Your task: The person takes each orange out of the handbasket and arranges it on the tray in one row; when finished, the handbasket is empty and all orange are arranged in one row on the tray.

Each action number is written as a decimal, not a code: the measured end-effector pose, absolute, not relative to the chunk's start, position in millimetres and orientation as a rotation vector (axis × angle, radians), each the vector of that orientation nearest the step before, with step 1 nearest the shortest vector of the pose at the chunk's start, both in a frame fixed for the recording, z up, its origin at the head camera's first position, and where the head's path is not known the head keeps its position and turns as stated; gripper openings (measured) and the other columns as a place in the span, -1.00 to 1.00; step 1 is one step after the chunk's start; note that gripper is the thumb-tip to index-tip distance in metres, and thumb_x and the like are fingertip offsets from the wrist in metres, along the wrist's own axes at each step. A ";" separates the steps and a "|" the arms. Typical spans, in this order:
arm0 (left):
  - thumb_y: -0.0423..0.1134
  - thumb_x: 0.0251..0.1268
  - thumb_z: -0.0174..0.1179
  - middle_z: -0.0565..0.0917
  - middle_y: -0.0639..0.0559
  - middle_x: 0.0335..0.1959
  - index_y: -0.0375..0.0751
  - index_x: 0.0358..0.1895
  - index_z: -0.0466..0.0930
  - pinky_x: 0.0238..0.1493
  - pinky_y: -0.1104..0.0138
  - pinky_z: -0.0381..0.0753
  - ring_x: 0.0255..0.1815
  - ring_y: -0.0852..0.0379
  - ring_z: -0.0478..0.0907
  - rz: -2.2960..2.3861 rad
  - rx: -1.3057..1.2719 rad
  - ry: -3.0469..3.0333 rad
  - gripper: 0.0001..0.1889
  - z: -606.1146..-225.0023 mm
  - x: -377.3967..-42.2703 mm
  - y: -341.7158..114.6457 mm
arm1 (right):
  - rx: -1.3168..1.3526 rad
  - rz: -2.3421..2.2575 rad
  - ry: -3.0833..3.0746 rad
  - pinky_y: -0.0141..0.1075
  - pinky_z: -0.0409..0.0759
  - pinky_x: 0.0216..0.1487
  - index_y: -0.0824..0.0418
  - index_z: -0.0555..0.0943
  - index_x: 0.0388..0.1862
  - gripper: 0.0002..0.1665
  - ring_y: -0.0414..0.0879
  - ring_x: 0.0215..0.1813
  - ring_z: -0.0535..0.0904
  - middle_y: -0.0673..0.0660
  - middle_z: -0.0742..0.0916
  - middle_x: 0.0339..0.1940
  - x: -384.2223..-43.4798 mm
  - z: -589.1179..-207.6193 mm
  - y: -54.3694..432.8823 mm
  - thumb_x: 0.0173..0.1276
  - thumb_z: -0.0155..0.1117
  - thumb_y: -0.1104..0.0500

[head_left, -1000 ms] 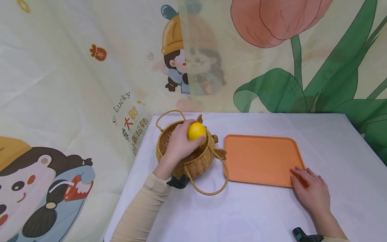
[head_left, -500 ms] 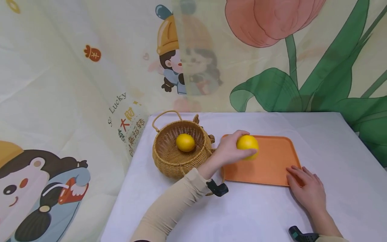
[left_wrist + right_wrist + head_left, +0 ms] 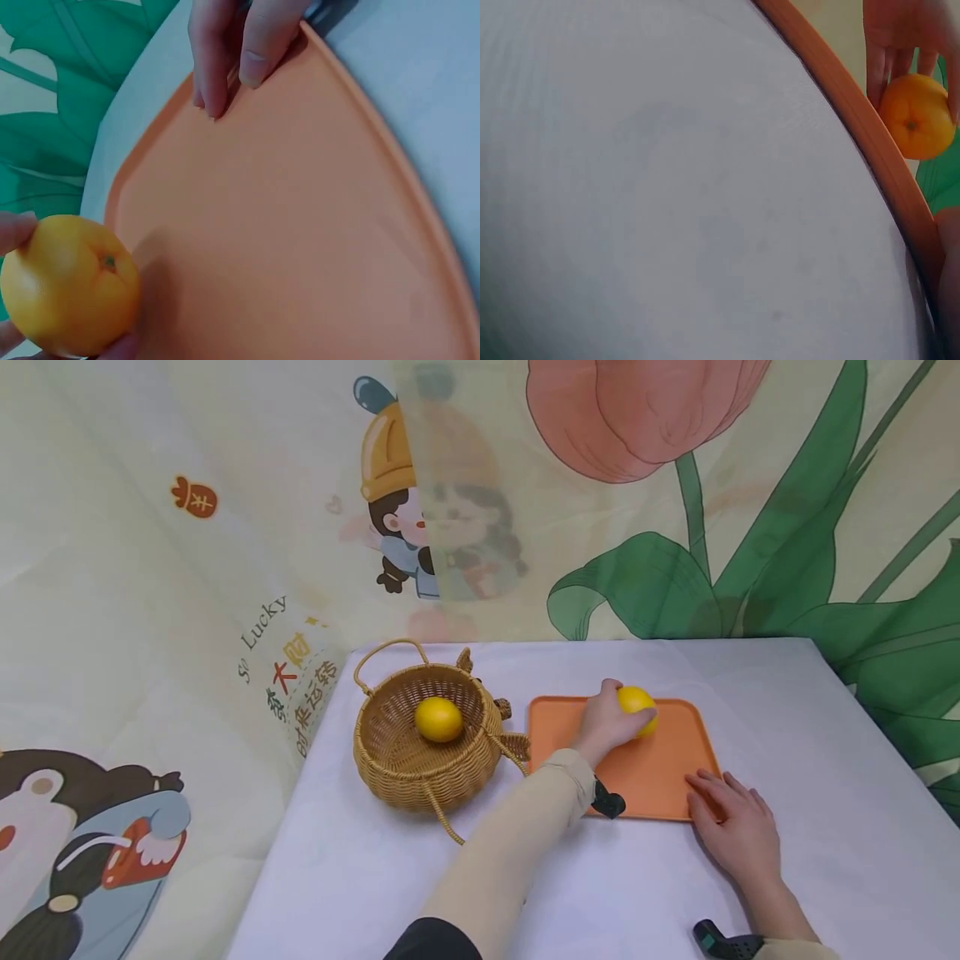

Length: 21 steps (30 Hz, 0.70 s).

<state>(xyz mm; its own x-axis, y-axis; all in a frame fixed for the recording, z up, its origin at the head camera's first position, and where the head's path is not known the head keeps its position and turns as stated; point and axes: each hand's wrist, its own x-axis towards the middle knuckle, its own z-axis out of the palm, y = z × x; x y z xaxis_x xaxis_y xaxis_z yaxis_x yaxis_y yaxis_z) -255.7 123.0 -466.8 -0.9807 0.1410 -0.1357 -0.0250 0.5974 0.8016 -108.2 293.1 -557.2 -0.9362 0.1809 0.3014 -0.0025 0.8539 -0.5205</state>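
My left hand [image 3: 606, 723] holds an orange [image 3: 637, 706] between thumb and fingers, over the far part of the orange tray [image 3: 637, 785]. In the left wrist view a shadow lies on the tray beside the orange [image 3: 71, 285]; the fruit looks slightly raised. My right hand [image 3: 738, 827] rests at the near right corner of the tray, its relaxed fingertips over the rim. In the left wrist view those fingers [image 3: 212, 64] touch the tray's inside by the corner. To the left stands a wicker basket [image 3: 420, 789] with one yellow fruit [image 3: 438, 719] in it.
The basket has one looped handle [image 3: 390, 645] raised at the back and another hanging down in front, partly behind my left forearm. A white cloth [image 3: 360, 893] covers the table. Printed curtains [image 3: 480, 510] stand behind and to the left.
My left hand has lifted the orange out of the basket and carried it right, over the tray. The right hand stays at the tray corner. The head view has turned slightly right.
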 end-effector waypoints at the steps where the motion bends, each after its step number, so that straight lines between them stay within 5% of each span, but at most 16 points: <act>1: 0.11 0.20 0.44 0.59 0.08 -0.11 0.00 0.37 0.42 -0.22 0.34 0.53 -0.23 0.17 0.48 1.330 0.092 2.644 -0.30 -469.1 -257.7 126.9 | -0.129 0.752 -2.685 0.27 -0.12 0.53 0.31 0.64 0.23 -0.56 0.41 0.45 0.30 0.39 0.61 0.30 -108.0 -557.5 293.0 0.46 0.28 0.14; 21: 0.32 0.34 0.22 0.56 -0.01 0.22 -0.08 0.54 0.30 0.03 0.33 0.53 0.02 0.11 0.51 1.092 0.206 2.797 -0.16 -482.4 -272.3 141.4 | -0.138 0.744 -2.677 0.27 -0.12 0.53 0.30 0.64 0.25 -0.55 0.38 0.47 0.29 0.38 0.61 0.30 -108.9 -556.5 292.1 0.46 0.27 0.12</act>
<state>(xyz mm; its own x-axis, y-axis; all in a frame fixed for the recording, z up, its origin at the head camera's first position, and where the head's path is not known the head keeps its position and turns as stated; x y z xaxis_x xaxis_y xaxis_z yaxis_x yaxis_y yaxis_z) -272.3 141.4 -482.4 -0.9819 0.1747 -0.0728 0.0792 0.7287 0.6803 -108.9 292.1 -556.5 -0.9314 0.1866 0.3127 -0.0015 0.8568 -0.5156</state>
